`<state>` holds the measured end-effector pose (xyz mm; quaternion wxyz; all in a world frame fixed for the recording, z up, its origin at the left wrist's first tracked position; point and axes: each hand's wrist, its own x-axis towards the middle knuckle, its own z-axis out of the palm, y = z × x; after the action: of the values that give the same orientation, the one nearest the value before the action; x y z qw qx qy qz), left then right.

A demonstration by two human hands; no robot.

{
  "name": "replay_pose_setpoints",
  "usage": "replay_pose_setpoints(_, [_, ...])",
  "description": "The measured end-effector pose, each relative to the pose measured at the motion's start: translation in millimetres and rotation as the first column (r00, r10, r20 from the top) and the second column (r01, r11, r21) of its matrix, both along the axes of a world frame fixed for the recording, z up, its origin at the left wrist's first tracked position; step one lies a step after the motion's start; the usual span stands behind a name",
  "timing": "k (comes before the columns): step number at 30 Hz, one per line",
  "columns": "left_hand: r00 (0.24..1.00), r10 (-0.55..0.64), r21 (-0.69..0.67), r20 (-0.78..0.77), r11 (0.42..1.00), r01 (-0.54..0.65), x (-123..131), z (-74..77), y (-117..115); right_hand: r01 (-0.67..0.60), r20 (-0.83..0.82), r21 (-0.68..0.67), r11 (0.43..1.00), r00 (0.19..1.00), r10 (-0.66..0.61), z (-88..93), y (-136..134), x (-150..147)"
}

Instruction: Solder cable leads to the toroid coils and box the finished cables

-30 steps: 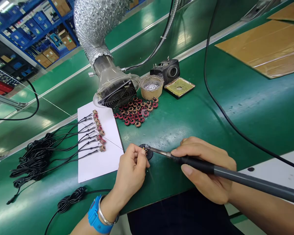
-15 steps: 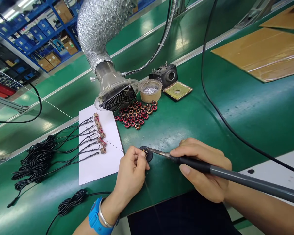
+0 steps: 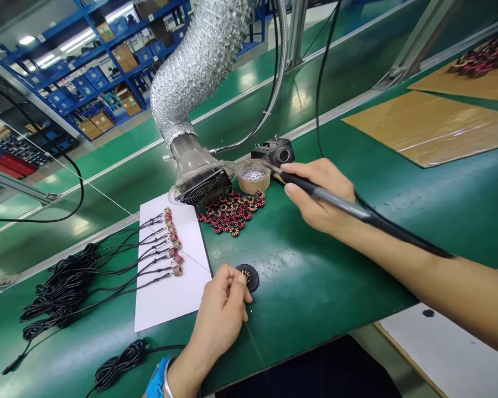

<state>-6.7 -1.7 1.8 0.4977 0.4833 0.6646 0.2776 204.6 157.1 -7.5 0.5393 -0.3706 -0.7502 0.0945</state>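
Note:
My left hand [image 3: 219, 309] pinches a small copper-wound ring coil [image 3: 246, 276] over a round black pad [image 3: 254, 279] on the bench. Fingertips hide part of the coil. A thin pale strand [image 3: 112, 196] runs from the upper left toward this hand; its end is hard to make out. In my right hand [image 3: 326, 190] is a soldering iron [image 3: 340, 203], its tip at the rim of a round pot [image 3: 254, 181] with silvery contents. Beside the pot lies a pile of red-and-black ring coils [image 3: 232, 213].
A fume extractor [image 3: 205, 188] hangs over the pile from a foil duct [image 3: 182, 83]. Coils with black leads lie on white paper [image 3: 157, 309], cable bundles [image 3: 62, 282] to its left. An iron holder [image 3: 280, 152] stands behind the pot. Cardboard [image 3: 435, 127] covers the back right.
My right hand has carried the soldering iron from the coil away to the pot at the back. My left hand keeps its pinch on the coil. The camera view has shifted slightly.

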Motion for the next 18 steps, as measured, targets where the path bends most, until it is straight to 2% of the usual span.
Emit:
replay_pose_setpoints(2, [0.999, -0.031, -0.020, -0.028, 0.999, 0.030, -3, 3.1, -1, -0.011, 0.085, -0.071, 0.997, 0.996, 0.017, -10.2, 13, 2])
replay_pose_setpoints(4, [0.993, -0.073, -0.010, -0.096, 0.997, 0.072, -5, 5.3, -1, -0.030, 0.094, -0.109, 0.994, 0.995, 0.041, -17.0, 11, 3])
replay_pose_setpoints(7, [0.958, -0.130, 0.040, -0.254, 0.989, 0.145, -6, 6.6, -1, -0.064, 0.059, -0.115, 0.991, 0.996, 0.071, -19.8, -14, -4])
replay_pose_setpoints(9, [0.926, -0.152, 0.044, -0.345, 0.983, 0.178, -6, 6.4, 0, -0.174, 0.079, -0.129, 0.976, 0.980, 0.185, -20.1, -36, -13])
replay_pose_setpoints(13, [0.862, -0.183, 0.054, -0.474, 0.970, 0.236, -3, 3.2, 1, -0.489, 0.163, -0.167, 0.856, 0.843, 0.513, -25.8, -69, -33])
replay_pose_setpoints(15, [0.840, -0.184, 0.072, -0.510, 0.964, 0.254, -2, 0.8, 0, -0.548, 0.203, -0.184, 0.816, 0.791, 0.577, -30.4, -77, -41])
replay_pose_setpoints(18, [0.832, -0.184, 0.079, -0.524, 0.962, 0.263, -2, -1.9, -1, -0.568, 0.217, -0.212, 0.795, 0.766, 0.605, -35.9, -80, -49])
